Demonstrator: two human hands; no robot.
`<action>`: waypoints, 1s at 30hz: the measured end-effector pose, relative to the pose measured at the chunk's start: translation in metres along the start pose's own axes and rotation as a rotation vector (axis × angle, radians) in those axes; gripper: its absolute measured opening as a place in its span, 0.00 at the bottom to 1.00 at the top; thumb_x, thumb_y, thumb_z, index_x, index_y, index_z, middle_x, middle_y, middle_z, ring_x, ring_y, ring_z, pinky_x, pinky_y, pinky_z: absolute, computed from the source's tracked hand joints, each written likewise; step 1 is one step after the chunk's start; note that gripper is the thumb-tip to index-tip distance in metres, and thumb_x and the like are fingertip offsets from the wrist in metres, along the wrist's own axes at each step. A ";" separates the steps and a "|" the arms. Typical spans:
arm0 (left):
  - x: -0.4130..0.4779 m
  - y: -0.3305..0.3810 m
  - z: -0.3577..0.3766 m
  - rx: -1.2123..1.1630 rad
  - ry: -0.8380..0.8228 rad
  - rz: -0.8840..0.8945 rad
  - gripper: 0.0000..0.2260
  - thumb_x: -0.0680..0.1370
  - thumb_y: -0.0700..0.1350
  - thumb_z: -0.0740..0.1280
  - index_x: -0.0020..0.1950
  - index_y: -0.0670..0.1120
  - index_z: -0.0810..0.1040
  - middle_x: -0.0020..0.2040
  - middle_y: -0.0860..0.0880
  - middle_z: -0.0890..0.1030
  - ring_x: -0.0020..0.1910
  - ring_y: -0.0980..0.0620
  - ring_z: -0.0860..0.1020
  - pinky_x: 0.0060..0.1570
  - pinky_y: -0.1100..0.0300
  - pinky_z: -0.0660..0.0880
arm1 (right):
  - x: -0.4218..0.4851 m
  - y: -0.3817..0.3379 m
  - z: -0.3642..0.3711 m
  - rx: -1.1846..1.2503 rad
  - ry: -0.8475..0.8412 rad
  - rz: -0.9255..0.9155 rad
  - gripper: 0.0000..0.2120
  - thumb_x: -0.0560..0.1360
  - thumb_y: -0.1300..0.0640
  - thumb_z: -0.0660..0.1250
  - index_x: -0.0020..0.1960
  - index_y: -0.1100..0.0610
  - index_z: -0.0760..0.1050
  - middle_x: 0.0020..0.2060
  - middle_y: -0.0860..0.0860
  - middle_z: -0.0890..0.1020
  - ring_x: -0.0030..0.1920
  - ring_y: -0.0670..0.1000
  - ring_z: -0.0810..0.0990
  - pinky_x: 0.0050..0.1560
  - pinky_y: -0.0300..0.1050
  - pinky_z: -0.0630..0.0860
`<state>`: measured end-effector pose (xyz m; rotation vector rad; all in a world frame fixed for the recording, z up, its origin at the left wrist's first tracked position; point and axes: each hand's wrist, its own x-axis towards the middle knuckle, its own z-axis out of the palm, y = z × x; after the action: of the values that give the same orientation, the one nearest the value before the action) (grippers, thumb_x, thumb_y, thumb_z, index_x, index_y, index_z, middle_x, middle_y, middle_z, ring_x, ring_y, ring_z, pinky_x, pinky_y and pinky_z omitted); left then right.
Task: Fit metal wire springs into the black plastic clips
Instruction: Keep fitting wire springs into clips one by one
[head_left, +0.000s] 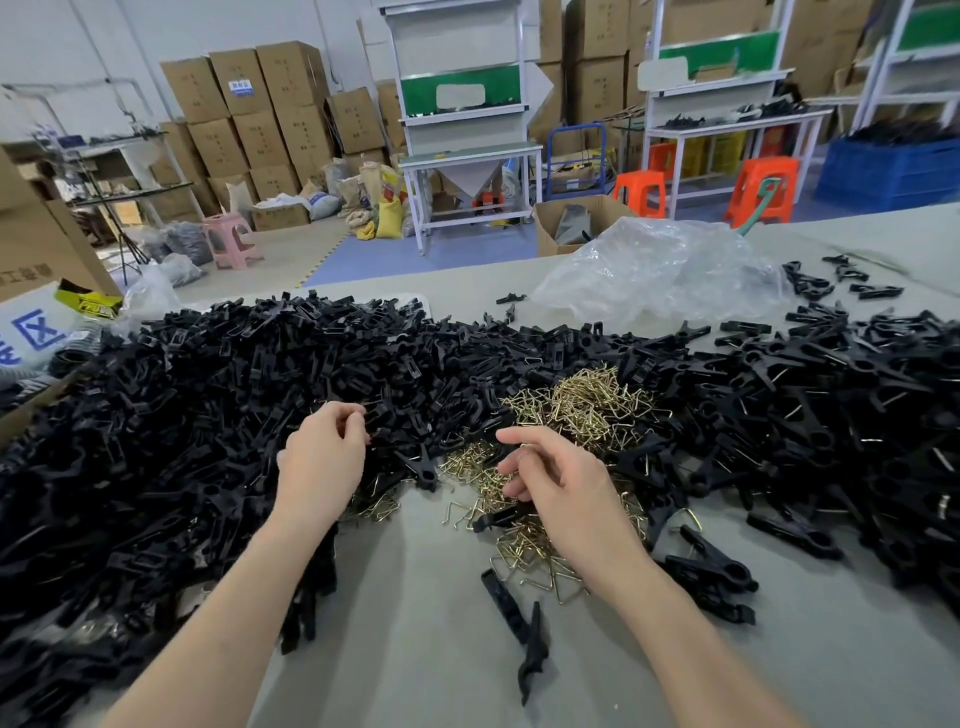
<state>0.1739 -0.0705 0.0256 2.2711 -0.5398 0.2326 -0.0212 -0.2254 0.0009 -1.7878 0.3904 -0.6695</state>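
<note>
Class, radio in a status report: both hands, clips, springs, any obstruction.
Left hand pinching into black plastic clips. Right hand curled over brass-coloured wire springs, contents unclear. Nothing blocking.

Stacked cardboard boxes (260, 104); orange stools (763, 189)

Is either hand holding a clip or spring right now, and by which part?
Left hand: fingers curled at the heap of black plastic clips; a hold cannot be told. Right hand: hovers over the brass-coloured wire springs; nothing visibly held.
</note>
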 end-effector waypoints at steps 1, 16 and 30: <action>-0.004 0.000 0.000 0.093 0.024 0.044 0.09 0.84 0.46 0.59 0.56 0.54 0.78 0.42 0.57 0.83 0.41 0.59 0.78 0.59 0.52 0.67 | 0.000 0.000 0.000 0.000 -0.001 0.001 0.16 0.84 0.58 0.58 0.56 0.39 0.79 0.46 0.42 0.84 0.44 0.44 0.84 0.52 0.52 0.82; 0.026 0.026 0.023 0.280 -0.237 0.045 0.12 0.84 0.48 0.60 0.62 0.50 0.80 0.55 0.46 0.81 0.52 0.43 0.79 0.61 0.47 0.71 | -0.001 -0.001 0.000 -0.002 -0.012 0.010 0.17 0.84 0.58 0.59 0.55 0.37 0.79 0.46 0.41 0.84 0.45 0.44 0.84 0.53 0.58 0.81; -0.110 0.069 0.024 -0.784 -0.305 -0.029 0.08 0.83 0.41 0.62 0.54 0.49 0.81 0.39 0.52 0.84 0.36 0.57 0.79 0.35 0.65 0.76 | -0.008 -0.011 0.003 -0.013 -0.029 -0.061 0.11 0.84 0.48 0.60 0.58 0.43 0.81 0.50 0.40 0.85 0.53 0.41 0.83 0.55 0.40 0.77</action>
<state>0.0442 -0.0963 0.0184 1.5450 -0.6173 -0.3053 -0.0268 -0.2153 0.0085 -1.8263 0.3224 -0.6841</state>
